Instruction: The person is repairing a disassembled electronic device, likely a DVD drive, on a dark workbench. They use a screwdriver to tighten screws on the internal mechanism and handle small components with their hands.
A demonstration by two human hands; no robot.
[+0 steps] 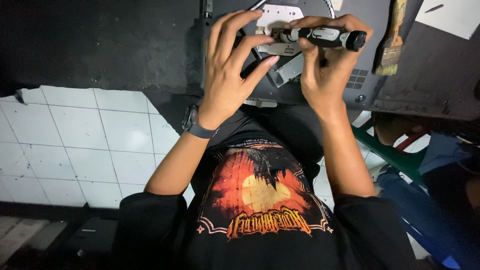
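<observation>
Up top, screwdriver (325, 36) in right hand (322, 70)

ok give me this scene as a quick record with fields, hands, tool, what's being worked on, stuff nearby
left hand: left hand, fingers spread, fingertips resting on the device, holds nothing
right hand: right hand gripping the tool
tool: black and grey cylindrical handled driver, held level, tip pointing toward the left hand
workpiece: dark grey flat electronic device with silver metal bracket exposed
wrist: dark wristwatch on left wrist
nearby: worn wooden-handled paintbrush lying to the right on the dark tabletop
floor: white tiled floor below
</observation>
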